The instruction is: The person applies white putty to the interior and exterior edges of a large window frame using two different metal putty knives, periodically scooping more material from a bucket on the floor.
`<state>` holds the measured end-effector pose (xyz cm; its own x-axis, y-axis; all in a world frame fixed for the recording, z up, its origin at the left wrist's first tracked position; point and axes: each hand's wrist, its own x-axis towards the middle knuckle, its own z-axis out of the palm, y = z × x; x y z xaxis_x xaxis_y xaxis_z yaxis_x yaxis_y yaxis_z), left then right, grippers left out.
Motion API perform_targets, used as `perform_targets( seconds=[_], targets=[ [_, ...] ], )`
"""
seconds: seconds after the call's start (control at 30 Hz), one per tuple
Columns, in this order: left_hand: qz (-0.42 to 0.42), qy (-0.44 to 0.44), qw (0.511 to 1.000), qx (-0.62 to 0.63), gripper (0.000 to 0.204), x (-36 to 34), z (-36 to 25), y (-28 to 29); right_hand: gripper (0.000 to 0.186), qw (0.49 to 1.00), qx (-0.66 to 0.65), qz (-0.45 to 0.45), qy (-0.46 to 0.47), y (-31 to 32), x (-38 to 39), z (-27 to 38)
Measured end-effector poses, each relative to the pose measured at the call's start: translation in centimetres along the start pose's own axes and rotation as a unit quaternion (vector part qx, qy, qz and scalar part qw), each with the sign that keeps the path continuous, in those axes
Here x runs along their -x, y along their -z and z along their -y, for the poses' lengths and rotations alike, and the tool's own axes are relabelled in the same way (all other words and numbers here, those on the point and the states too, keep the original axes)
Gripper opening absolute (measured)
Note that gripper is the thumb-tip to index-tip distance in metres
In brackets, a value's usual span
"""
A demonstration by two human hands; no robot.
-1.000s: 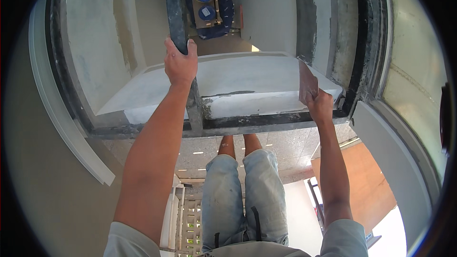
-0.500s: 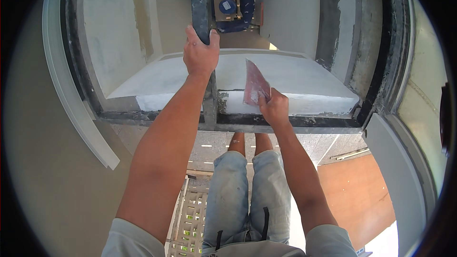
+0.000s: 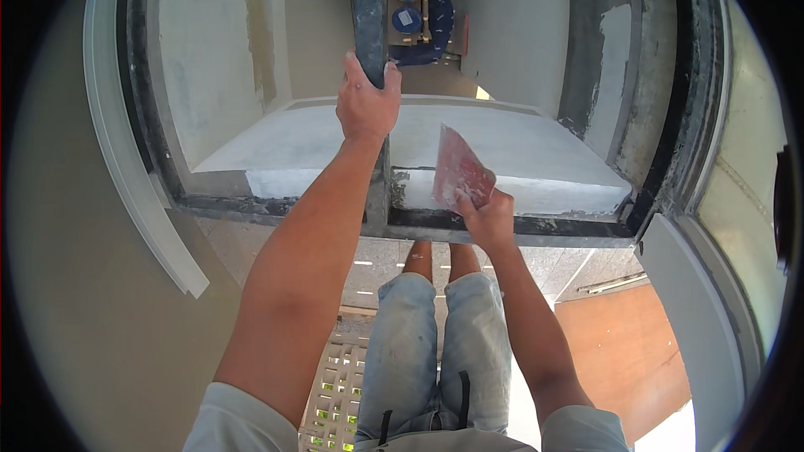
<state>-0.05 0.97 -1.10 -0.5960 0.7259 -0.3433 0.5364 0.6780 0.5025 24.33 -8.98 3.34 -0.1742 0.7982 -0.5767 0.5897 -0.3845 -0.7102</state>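
Reddish flat blade (image 3: 466, 174) smeared white, grasped by the right fingers (image 3: 500, 205), has moved leftward from the right end of white plastered ledge (image 3: 553, 192); just beyond those fingers, it now faces the stretch nearer the dark metal bar (image 3: 371, 8) the left fingers (image 3: 353, 71) clasp.

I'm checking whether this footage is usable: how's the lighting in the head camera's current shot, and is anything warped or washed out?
Head view, left: the wall looks dim, and the white strip bows with the fisheye; head view, lower right: a patch below the brown panel is blown out; head view, middle: left hand, right hand and reddish scraper are easily made out.
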Motion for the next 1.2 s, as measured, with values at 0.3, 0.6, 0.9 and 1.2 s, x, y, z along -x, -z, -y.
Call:
perform_targets(
  seconds=[0.3,0.6,0.9,1.2],
  targets=[
    [0.008,0.001,1.0,0.009,0.062,0.3,-0.2,-0.3,0.017,0.988,0.112,0.006,0.104,-7.6,-1.2,-2.9],
    [-0.025,-0.015,0.999,0.017,0.056,0.4,-0.2,-0.6,0.012,0.95,0.274,-0.043,0.145,6.5,-0.6,-9.8],
    [0.005,0.012,1.0,0.01,0.061,0.3,-0.4,-0.5,0.028,0.92,0.375,-0.08,-0.084,27.7,1.0,-16.1],
    [-0.014,-0.006,1.0,0.019,0.053,0.3,-0.3,-0.5,0.026,0.995,0.011,-0.09,-0.047,8.0,0.2,-0.6]
  ],
)
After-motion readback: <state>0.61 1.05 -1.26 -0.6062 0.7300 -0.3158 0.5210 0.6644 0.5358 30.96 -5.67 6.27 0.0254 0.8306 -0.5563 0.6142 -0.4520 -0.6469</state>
